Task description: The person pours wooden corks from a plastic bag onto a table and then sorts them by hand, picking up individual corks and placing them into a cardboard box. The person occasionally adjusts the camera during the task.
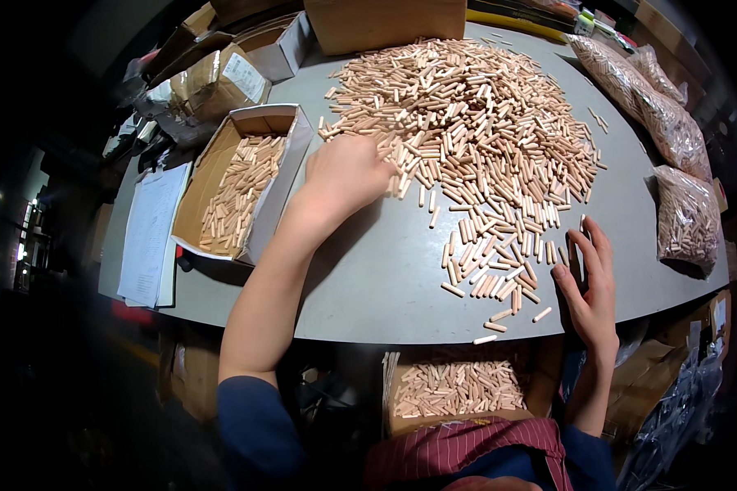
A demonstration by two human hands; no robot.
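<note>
A large heap of small wooden dowels (483,106) spreads over the grey table and thins out toward its front edge. My left hand (348,172) is at the heap's left side, its fingers curled inward by the dowels. Its fingertips are mostly hidden, so what it holds cannot be made out. My right hand (591,282) is at the right of the loose dowels near the front, thumb and fingers apart, thumb tip close to the nearest ones. To the left of my left forearm stands an open cardboard box (195,192), partly filled with dowels.
Papers (151,237) lie at the table's left. Plastic bags of dowels (686,217) line the right edge. A large carton (385,24) stands behind the heap, with a taped parcel (213,86) at back left. Below the front edge is another box of dowels (458,389).
</note>
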